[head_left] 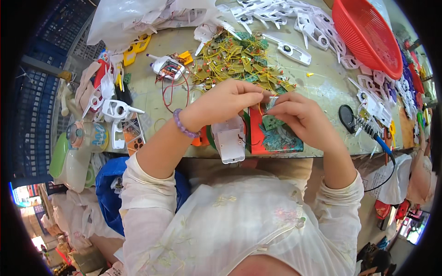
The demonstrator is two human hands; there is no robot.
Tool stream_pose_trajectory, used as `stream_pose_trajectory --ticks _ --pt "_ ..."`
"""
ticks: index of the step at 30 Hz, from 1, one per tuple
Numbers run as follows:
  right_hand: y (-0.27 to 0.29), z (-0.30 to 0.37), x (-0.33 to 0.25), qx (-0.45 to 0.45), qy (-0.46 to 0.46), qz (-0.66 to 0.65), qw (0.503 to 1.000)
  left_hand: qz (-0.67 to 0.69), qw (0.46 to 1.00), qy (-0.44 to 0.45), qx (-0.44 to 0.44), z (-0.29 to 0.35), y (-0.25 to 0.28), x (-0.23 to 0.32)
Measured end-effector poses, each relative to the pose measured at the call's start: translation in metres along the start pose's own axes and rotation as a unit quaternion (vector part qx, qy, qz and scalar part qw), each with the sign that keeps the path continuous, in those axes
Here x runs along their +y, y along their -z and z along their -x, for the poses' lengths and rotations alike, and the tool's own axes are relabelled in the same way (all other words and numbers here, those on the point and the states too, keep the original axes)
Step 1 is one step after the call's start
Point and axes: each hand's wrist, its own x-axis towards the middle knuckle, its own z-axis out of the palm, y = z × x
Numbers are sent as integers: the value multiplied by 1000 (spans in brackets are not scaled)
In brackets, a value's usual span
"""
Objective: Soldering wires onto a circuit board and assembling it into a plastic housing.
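My two hands meet above the table edge, fingertips close together. With thumb and forefinger, my left hand pinches a thin yellow wire. My right hand has its fingers closed at a small green circuit board, whose upper part they cover. Beneath the board lies a red sheet with a dark, worn picture. Just left of it, a white plastic housing sits at the table edge, a thin wire running from it toward my hands.
A heap of green circuit boards with yellow wires lies beyond my hands. A white shell with batteries and red wires is left of it. White plastic shells and a red basket stand farther right. A blue-handled soldering iron rests at right.
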Motion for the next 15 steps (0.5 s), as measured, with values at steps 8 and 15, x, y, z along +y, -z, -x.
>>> stream_pose_trajectory --ticks 8,15 --pt "-17 22 -11 135 89 140 977 -207 936 -126 255 53 -19 -11" --pt "-47 28 -21 104 30 76 991 -224 942 -198 152 65 -51 -25"
